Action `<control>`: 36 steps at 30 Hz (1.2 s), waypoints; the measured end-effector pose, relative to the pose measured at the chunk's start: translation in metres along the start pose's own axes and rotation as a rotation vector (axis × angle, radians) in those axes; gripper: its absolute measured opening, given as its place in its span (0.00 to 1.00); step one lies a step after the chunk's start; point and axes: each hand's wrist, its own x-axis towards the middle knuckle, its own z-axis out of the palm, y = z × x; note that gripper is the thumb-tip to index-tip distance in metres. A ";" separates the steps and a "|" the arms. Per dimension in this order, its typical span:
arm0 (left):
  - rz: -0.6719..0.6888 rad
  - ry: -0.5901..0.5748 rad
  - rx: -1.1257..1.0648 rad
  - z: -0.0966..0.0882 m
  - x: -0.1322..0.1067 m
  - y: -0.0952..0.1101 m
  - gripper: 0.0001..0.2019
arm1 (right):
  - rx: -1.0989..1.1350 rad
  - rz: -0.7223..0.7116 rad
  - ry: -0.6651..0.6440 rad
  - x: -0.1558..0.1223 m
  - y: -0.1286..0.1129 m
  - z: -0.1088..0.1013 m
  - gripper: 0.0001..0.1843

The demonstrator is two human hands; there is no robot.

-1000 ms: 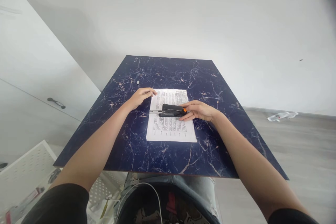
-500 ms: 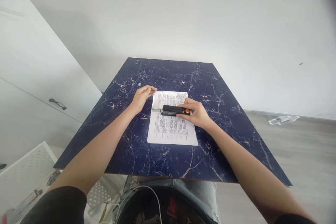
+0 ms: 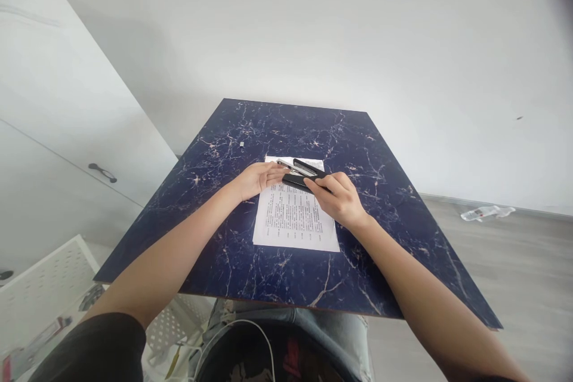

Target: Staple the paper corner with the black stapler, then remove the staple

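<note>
My right hand is wrapped round the rear of a black stapler, held over the printed sheets. The stapler is swung open, its metal staple channel showing between the top cover and the base. At its front end, my left hand has its fingers stretched out, palm partly up; whether the fingertips touch the stapler I cannot tell. Below both hands lie the printed sheets, flat on the dark blue marbled table. A small silvery piece rests on the table beyond my left hand.
A white cabinet with a dark handle stands left of the table. White perforated baskets are at the lower left. A clear plastic item lies on the floor to the right, by the wall.
The stapler has been lifted and turned, and its parts are now spread wider. My left hand has moved right from the sheets' left edge to the stapler's front end.
</note>
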 end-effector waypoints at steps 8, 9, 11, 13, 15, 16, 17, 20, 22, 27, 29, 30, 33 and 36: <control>0.045 -0.017 0.167 -0.002 0.001 -0.004 0.11 | -0.044 -0.086 -0.128 -0.005 0.002 -0.003 0.23; 0.045 -0.016 0.173 -0.003 0.001 -0.004 0.11 | -0.041 -0.102 -0.133 -0.004 0.001 -0.004 0.23; 0.040 -0.011 0.172 -0.003 0.001 -0.004 0.12 | -0.039 -0.129 -0.137 -0.003 0.000 -0.005 0.24; 0.037 -0.001 0.167 -0.003 0.001 -0.005 0.12 | -0.044 -0.150 -0.131 -0.002 0.000 -0.006 0.24; 0.044 0.004 0.179 -0.002 0.001 -0.004 0.12 | -0.056 -0.172 -0.108 -0.001 -0.001 -0.008 0.24; 0.051 0.005 0.192 -0.002 0.001 -0.004 0.11 | -0.064 -0.181 -0.103 0.000 -0.002 -0.009 0.24; 0.056 0.006 0.207 -0.001 0.001 -0.003 0.11 | -0.072 -0.188 -0.108 0.001 -0.002 -0.010 0.24; 0.056 0.003 0.230 0.001 0.000 -0.002 0.10 | -0.070 -0.179 -0.175 0.004 -0.005 -0.013 0.24; 0.049 0.008 0.208 0.002 0.000 -0.002 0.09 | -0.059 -0.169 -0.205 0.006 -0.007 -0.015 0.23; 0.046 -0.001 0.189 -0.001 0.002 -0.005 0.07 | 0.003 -0.119 -0.186 0.007 -0.009 -0.017 0.24; 0.043 -0.017 0.187 -0.004 0.003 -0.007 0.07 | -0.004 -0.109 -0.142 0.005 -0.006 -0.017 0.25; 0.039 -0.023 0.182 -0.005 0.004 -0.007 0.07 | -0.024 -0.116 -0.110 0.003 -0.004 -0.016 0.26; 0.018 -0.009 0.152 -0.007 0.005 -0.010 0.06 | -0.092 -0.095 -0.007 0.000 0.001 -0.013 0.26; -0.017 0.036 0.123 -0.006 0.004 -0.008 0.07 | -0.073 0.057 0.108 0.002 0.004 -0.010 0.22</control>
